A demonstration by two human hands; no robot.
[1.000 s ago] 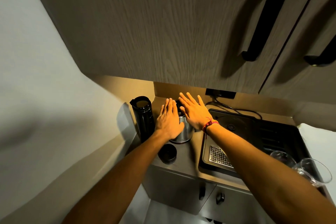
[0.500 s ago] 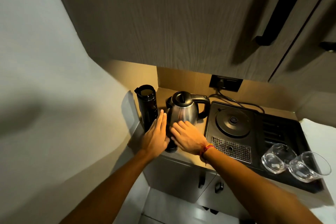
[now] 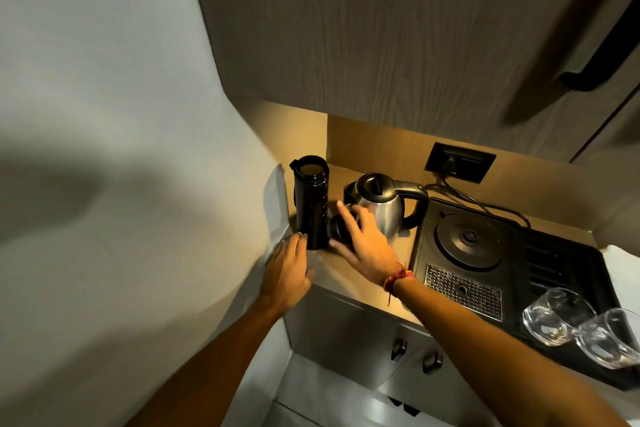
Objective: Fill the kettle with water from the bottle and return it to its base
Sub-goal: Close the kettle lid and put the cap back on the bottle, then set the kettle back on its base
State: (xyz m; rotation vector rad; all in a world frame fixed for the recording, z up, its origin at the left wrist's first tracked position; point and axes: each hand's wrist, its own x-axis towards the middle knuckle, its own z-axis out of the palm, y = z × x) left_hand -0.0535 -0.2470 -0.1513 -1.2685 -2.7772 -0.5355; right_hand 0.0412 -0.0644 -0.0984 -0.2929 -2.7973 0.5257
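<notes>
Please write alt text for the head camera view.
The right hand reaches over a black bottle cap lying between an open black bottle and a steel kettle on the counter, off its base; the left hand rests nearby.

Bottle [image 3: 310, 202] left of kettle [image 3: 380, 206]; base [image 3: 468, 239] to kettle's right, w/ glasses [image 3: 550, 320] beyond.

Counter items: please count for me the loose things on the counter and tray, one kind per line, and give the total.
Black bottle, open: 1
Bottle cap, black, under the right hand: 1
Steel kettle: 1
Kettle base on the black tray: 1
Clear glass cups: 2
Total: 6
</notes>
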